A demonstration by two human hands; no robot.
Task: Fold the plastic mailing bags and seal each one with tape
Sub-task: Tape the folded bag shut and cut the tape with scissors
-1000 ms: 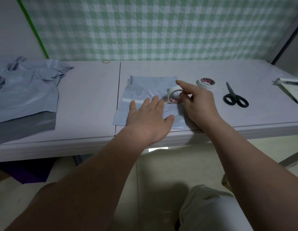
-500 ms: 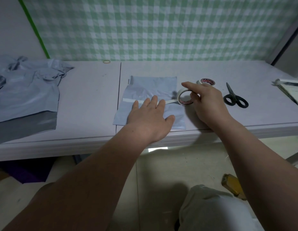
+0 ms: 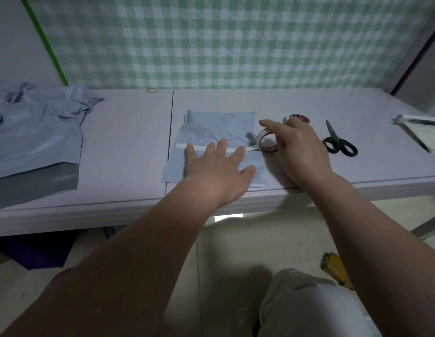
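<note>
Mailing bag lies flat under the left grip, fingers straight; right grip holds the tape roll.

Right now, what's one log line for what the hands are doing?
left hand: flat on folded bag | right hand: holds tape roll | tape strip: across bag, joined to roll

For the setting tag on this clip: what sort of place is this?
Probably a makeshift packing station, at home or in a small workshop: a plain white table against a green checked backdrop, a heap of grey mailing bags at one end, plus a tape roll and scissors.
</note>
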